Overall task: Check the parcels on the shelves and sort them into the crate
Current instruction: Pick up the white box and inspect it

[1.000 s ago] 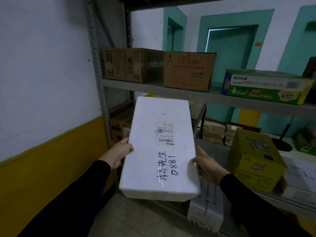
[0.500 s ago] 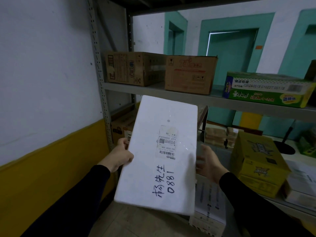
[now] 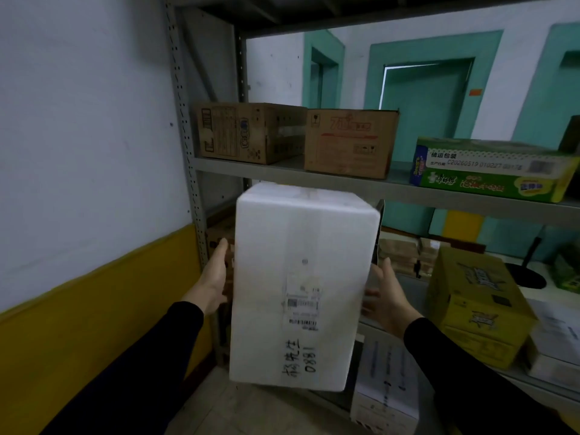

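Observation:
A white foam parcel [image 3: 298,246] with a shipping label and the handwritten number 0881 hangs in front of the shelves, its far end tipped up toward the middle shelf. My left hand [image 3: 215,277] presses flat against its left side, fingers straight. My right hand [image 3: 387,296] lies against its right side with the fingers extended and slightly blurred. The parcel is carried between the two palms. No crate is in view.
The grey metal shelf [image 3: 345,183] carries two brown cartons [image 3: 248,133] [image 3: 348,142] and a green box [image 3: 489,171]. A yellow carton [image 3: 477,306] sits on the lower shelf at right, a white parcel [image 3: 386,381] below. The shelf post [image 3: 185,136] and wall stand close on the left.
The foam parcel has tilted up and risen toward the middle shelf. My left hand went from gripping its edge to lying flat on its side; my right hand has come back onto the right side.

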Demonstrator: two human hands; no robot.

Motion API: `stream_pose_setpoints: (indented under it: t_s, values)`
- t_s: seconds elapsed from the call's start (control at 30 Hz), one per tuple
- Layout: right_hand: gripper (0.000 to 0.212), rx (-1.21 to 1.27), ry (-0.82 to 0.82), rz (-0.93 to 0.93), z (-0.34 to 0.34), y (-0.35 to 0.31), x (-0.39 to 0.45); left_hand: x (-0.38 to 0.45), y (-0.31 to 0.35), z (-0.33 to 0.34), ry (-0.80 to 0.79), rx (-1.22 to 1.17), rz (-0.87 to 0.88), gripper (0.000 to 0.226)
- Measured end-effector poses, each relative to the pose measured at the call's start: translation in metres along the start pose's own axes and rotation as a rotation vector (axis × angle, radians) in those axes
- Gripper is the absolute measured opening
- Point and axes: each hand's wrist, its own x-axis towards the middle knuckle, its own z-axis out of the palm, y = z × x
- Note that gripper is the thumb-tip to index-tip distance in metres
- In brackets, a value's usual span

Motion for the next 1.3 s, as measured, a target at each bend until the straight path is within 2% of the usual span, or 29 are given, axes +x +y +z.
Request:
stream_pose_setpoints:
  t_s: [0.07, 0.1, 0.17, 0.23, 0.3, 0.37, 0.43, 0.5, 0.63, 0.83, 1.0, 1.17, 1.3]
  values:
    - [0.063, -0.066, -0.068, 0.043, 0.001, 0.004, -0.006, -0.003, -0.003, -0.002, -0.04, 0.061, -0.061, 0.09]
    - [0.064, -0.086, -0.085, 0.058, 0.001, 0.007, -0.008, -0.005, -0.005, -0.001, -0.053, 0.071, -0.063, 0.087]
    - [0.058, -0.082, -0.083, 0.067, 0.0, 0.011, -0.01, -0.011, -0.007, 0.001, -0.07, 0.053, -0.047, 0.065]
    - [0.04, -0.022, -0.06, 0.027, -0.003, 0.011, -0.01, -0.014, -0.007, 0.001, -0.088, 0.007, -0.014, 0.045]
    - [0.029, 0.022, -0.026, 0.003, -0.009, 0.007, -0.006, -0.015, -0.005, -0.004, -0.047, -0.035, 0.012, 0.037]
    - [0.037, 0.107, -0.111, -0.025, -0.012, 0.003, -0.006, -0.015, 0.0, -0.008, -0.023, -0.062, 0.013, 0.034]
    - [0.054, 0.172, -0.188, 0.012, -0.011, 0.005, -0.007, -0.017, 0.004, -0.008, -0.077, -0.007, 0.043, 0.043]
    - [0.052, 0.144, -0.234, 0.04, -0.008, 0.009, -0.01, -0.017, 0.001, -0.006, -0.158, 0.072, 0.091, 0.055]
    - [0.05, 0.102, -0.282, 0.076, -0.007, 0.019, -0.012, -0.02, -0.007, -0.005, -0.231, 0.074, 0.106, 0.048]
    - [0.042, 0.062, -0.266, 0.081, -0.01, 0.018, -0.011, -0.018, -0.011, -0.008, -0.26, 0.063, 0.123, 0.04]
    - [0.039, 0.029, -0.248, 0.058, -0.013, 0.019, -0.007, -0.016, -0.011, -0.007, -0.217, 0.062, 0.1, 0.037]
    - [0.04, 0.014, -0.15, 0.105, -0.022, 0.024, 0.005, -0.012, -0.011, -0.005, -0.153, 0.107, 0.048, 0.032]
    - [0.038, -0.026, -0.114, 0.13, -0.024, 0.024, 0.006, -0.011, -0.01, 0.0, -0.041, 0.182, 0.035, 0.025]
